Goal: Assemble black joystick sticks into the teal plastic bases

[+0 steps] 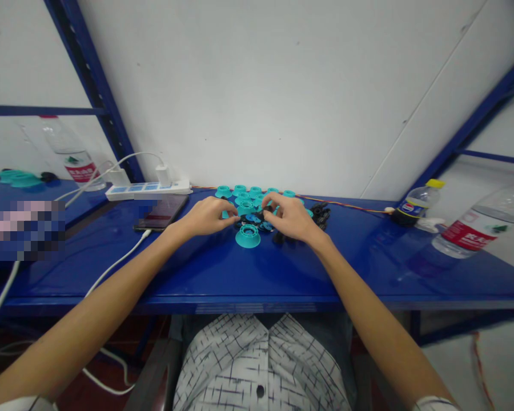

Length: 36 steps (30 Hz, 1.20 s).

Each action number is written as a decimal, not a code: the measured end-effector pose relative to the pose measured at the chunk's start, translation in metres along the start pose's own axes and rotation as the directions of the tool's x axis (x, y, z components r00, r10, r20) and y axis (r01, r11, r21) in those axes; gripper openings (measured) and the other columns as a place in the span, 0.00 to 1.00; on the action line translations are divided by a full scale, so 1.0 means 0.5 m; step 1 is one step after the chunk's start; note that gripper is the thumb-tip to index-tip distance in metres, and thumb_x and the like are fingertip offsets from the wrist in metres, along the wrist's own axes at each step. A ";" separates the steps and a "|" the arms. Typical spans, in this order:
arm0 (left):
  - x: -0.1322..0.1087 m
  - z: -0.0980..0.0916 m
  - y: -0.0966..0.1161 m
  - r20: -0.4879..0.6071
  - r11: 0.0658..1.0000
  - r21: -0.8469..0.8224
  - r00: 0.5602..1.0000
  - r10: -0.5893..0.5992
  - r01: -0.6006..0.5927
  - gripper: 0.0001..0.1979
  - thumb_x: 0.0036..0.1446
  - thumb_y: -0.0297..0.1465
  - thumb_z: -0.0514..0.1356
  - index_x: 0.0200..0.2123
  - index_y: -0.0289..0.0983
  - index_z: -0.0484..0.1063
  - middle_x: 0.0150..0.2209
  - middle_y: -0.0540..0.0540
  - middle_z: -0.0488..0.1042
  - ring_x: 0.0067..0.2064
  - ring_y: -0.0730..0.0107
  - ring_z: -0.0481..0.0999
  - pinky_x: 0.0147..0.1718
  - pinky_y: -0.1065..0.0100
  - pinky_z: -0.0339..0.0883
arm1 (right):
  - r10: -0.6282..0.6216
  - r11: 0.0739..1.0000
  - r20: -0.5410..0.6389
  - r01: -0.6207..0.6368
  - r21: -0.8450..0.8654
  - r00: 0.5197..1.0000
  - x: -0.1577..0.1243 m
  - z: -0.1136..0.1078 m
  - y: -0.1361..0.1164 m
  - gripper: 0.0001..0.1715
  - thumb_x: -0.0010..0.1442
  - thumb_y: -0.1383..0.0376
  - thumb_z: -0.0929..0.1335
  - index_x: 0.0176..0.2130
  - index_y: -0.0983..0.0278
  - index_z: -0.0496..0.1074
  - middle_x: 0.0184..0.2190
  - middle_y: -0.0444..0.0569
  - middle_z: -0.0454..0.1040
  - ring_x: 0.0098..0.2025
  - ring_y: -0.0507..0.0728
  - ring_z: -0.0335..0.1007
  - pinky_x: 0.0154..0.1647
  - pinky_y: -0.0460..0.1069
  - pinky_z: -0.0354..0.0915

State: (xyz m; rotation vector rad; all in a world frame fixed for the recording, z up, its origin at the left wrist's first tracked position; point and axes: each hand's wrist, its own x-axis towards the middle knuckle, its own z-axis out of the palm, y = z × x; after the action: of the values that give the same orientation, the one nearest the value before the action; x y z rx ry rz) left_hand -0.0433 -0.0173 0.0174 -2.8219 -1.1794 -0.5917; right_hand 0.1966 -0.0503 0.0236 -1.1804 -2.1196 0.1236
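My left hand point(208, 217) and my right hand point(289, 217) meet over a pile of small parts on the blue metal table point(325, 268). Their fingertips reach down to a black and blue plastic part point(252, 217), but I cannot tell if either hand grips it. Several turquoise flanged plastic cups point(240, 191) stand in a cluster behind my fingers. One more turquoise cup point(247, 236) sits alone just in front of them. Dark plastic parts point(320, 216) lie heaped beyond my right fingers.
A smartphone point(160, 212) lies left of the parts, near a white power strip point(148, 191) with plugged-in chargers and cables. Plastic bottles point(475, 220) stand at the right and a water bottle point(72, 154) at the left. Blue shelf uprights point(94, 85) rise against the white wall.
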 end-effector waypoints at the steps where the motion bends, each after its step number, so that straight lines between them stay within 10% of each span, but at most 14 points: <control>1: 0.000 0.000 0.000 0.004 1.000 -0.006 1.000 0.000 0.000 0.16 0.61 0.39 0.57 0.39 0.35 0.80 0.37 0.42 0.81 0.33 0.66 0.77 0.34 0.69 0.63 | -0.016 1.000 0.018 0.016 0.008 1.000 -0.001 0.004 0.000 0.08 0.56 0.67 0.67 0.38 0.63 0.73 0.27 0.43 0.74 0.25 0.50 0.64 0.30 0.46 0.54; 11: -0.005 -0.019 0.023 0.037 0.910 -0.406 0.997 -0.069 0.079 0.30 0.50 0.45 0.65 0.53 0.33 0.75 0.36 0.44 0.80 0.30 0.68 0.75 0.32 0.69 0.68 | -0.090 0.994 0.115 0.097 -0.057 0.989 -0.007 0.027 -0.020 0.09 0.60 0.63 0.68 0.40 0.64 0.75 0.33 0.47 0.78 0.29 0.52 0.68 0.32 0.46 0.56; 36: 0.004 0.030 0.028 0.154 0.940 -0.341 0.985 0.080 -0.023 0.20 0.48 0.45 0.68 0.38 0.34 0.78 0.35 0.47 0.74 0.29 0.75 0.68 0.30 0.72 0.61 | -0.205 0.972 0.255 0.227 -0.063 0.945 -0.001 0.029 -0.037 0.13 0.60 0.71 0.65 0.40 0.65 0.79 0.36 0.51 0.73 0.36 0.55 0.66 0.39 0.48 0.59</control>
State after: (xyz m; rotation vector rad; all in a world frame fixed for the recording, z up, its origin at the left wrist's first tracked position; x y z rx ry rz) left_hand -0.0272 -0.0232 0.0058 -3.2376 -1.1170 -0.6212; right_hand 0.1748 -0.0582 0.0198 -1.0172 -2.4836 0.0771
